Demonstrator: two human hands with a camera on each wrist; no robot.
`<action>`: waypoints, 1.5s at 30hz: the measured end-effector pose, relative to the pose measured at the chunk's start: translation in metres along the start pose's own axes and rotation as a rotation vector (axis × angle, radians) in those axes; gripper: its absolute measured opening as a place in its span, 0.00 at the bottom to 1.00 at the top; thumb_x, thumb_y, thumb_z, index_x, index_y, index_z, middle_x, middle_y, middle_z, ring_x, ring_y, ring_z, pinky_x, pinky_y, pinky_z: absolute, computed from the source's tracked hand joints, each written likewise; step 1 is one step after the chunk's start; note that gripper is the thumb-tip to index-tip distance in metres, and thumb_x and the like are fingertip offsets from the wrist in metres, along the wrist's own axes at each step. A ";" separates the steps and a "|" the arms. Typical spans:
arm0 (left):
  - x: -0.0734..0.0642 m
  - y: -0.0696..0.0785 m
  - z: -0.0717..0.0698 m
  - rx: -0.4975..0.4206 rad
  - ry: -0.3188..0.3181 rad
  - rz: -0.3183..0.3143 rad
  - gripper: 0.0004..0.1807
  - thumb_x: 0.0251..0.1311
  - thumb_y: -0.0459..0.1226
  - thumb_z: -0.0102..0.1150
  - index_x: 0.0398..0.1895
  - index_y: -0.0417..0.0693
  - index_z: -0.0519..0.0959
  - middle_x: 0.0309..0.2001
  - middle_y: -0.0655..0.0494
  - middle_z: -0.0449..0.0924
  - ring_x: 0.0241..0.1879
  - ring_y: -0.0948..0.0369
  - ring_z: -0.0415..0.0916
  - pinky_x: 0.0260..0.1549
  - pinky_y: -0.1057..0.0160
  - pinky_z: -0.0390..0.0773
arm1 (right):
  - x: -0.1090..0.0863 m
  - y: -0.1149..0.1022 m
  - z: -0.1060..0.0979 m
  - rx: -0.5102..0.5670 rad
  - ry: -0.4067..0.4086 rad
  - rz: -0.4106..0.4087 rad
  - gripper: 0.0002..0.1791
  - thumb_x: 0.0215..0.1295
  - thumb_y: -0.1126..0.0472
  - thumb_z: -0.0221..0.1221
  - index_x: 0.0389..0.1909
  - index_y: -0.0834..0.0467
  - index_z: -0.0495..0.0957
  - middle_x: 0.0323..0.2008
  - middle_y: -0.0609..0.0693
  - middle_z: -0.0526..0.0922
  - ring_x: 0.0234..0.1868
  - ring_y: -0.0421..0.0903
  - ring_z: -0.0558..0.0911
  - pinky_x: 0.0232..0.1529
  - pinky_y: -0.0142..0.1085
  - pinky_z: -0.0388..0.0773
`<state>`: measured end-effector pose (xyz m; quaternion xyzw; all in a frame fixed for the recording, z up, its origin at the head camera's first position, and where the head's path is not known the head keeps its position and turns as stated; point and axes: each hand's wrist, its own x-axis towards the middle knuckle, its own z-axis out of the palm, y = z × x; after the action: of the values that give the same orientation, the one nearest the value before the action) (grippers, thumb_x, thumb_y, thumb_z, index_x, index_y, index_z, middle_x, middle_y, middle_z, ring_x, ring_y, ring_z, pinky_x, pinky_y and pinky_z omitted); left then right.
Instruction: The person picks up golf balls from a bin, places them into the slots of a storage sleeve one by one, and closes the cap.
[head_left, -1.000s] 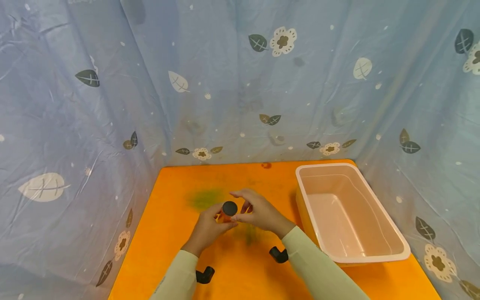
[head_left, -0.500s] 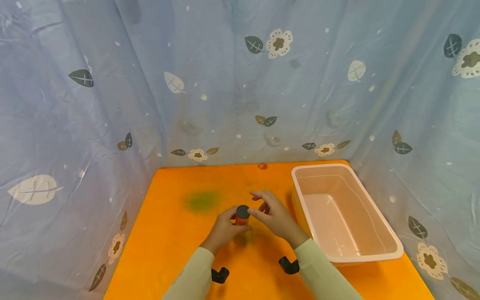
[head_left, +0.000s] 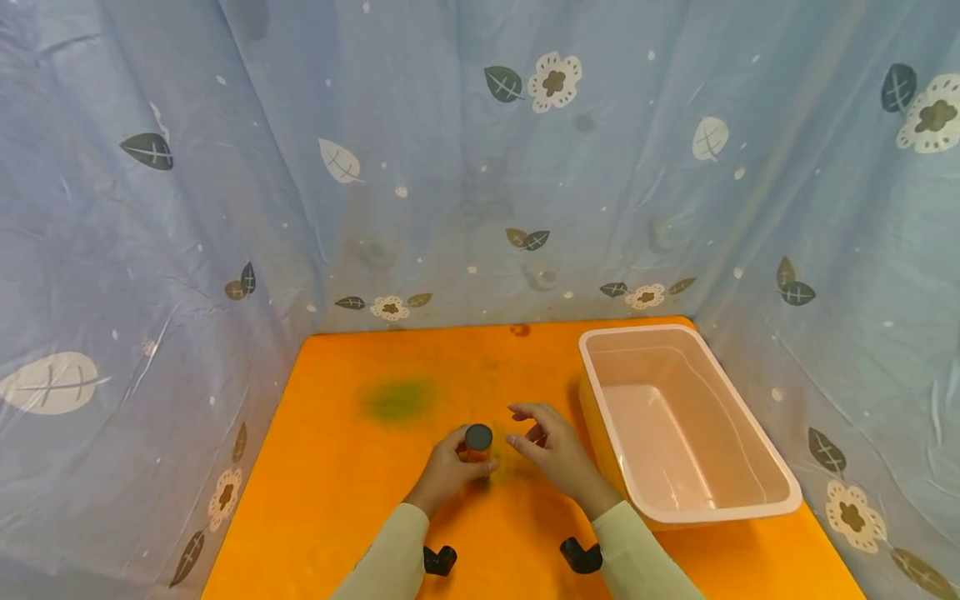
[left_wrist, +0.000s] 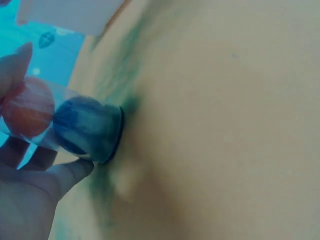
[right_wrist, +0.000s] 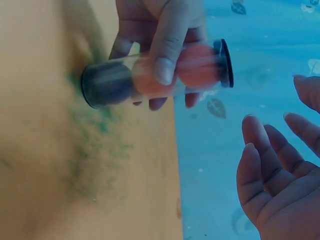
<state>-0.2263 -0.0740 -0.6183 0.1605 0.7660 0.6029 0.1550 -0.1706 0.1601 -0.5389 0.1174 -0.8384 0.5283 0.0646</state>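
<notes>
In the head view my left hand (head_left: 444, 477) grips a clear tube (head_left: 477, 438) that stands upright above the orange table, its black cap facing up. The right wrist view shows a black cap at each end of the tube (right_wrist: 112, 84). Two orange-red balls (right_wrist: 200, 65) and one dark ball sit in a row inside it. My left thumb lies across the tube's middle, with fingers behind. My right hand (head_left: 557, 457) is just to the right of the tube, apart from it, with fingers loosely bent and nothing in them.
A pale pink plastic basin (head_left: 615, 425) stands on the right side of the orange table (head_left: 322, 483). Blue curtains (head_left: 420, 192) with leaf and flower prints surround the table's back and sides. A green stain (head_left: 399, 400) marks the tabletop.
My left hand has carried the tube a little to the right and nearer to me. My right hand has come away from the tube, its thumb no longer at the cap.
</notes>
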 end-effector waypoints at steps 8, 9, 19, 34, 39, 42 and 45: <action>-0.008 -0.003 -0.009 -0.009 -0.046 -0.030 0.38 0.68 0.42 0.79 0.79 0.56 0.74 0.68 0.58 0.78 0.66 0.48 0.75 0.62 0.37 0.76 | 0.001 0.002 0.012 0.051 0.008 0.014 0.18 0.78 0.60 0.69 0.65 0.51 0.84 0.57 0.49 0.82 0.43 0.46 0.82 0.48 0.42 0.83; -0.011 -0.002 -0.011 -0.012 -0.048 -0.029 0.39 0.67 0.43 0.80 0.80 0.58 0.74 0.68 0.58 0.77 0.67 0.48 0.74 0.62 0.36 0.76 | 0.001 0.003 0.013 0.063 0.000 0.016 0.17 0.78 0.60 0.69 0.64 0.51 0.85 0.57 0.51 0.83 0.43 0.47 0.82 0.48 0.42 0.83; -0.029 0.016 -0.017 -0.139 0.139 0.113 0.25 0.76 0.44 0.71 0.72 0.55 0.81 0.63 0.52 0.81 0.63 0.49 0.78 0.61 0.52 0.80 | 0.007 0.015 0.030 0.117 -0.013 0.076 0.13 0.77 0.57 0.69 0.58 0.53 0.89 0.55 0.48 0.84 0.45 0.52 0.79 0.44 0.40 0.82; -0.027 0.012 -0.012 -0.105 0.194 0.121 0.16 0.76 0.42 0.70 0.63 0.55 0.87 0.62 0.56 0.84 0.58 0.52 0.80 0.55 0.50 0.80 | 0.011 0.030 0.051 0.307 -0.044 0.182 0.12 0.77 0.57 0.70 0.57 0.55 0.89 0.54 0.52 0.86 0.47 0.67 0.80 0.44 0.47 0.82; -0.026 0.008 -0.011 -0.102 0.183 0.114 0.16 0.77 0.43 0.69 0.64 0.56 0.86 0.62 0.57 0.83 0.59 0.52 0.80 0.57 0.49 0.79 | 0.009 0.038 0.054 0.357 -0.040 0.224 0.13 0.77 0.56 0.70 0.57 0.55 0.88 0.53 0.54 0.85 0.50 0.67 0.83 0.53 0.55 0.83; -0.025 0.006 -0.011 -0.086 0.172 0.107 0.17 0.78 0.45 0.68 0.65 0.57 0.85 0.62 0.58 0.83 0.60 0.52 0.79 0.60 0.45 0.78 | 0.009 0.042 0.055 0.382 -0.053 0.242 0.15 0.77 0.55 0.70 0.58 0.54 0.88 0.55 0.54 0.83 0.51 0.64 0.84 0.56 0.56 0.82; -0.023 0.004 -0.011 -0.074 0.173 0.098 0.17 0.79 0.47 0.67 0.65 0.59 0.84 0.61 0.58 0.82 0.61 0.52 0.78 0.62 0.42 0.76 | 0.012 0.045 0.056 0.415 -0.076 0.247 0.16 0.77 0.53 0.70 0.60 0.53 0.87 0.57 0.55 0.82 0.53 0.64 0.83 0.58 0.58 0.80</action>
<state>-0.2105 -0.0928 -0.6105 0.1391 0.7450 0.6492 0.0647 -0.1929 0.1266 -0.5993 0.0444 -0.7218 0.6883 -0.0575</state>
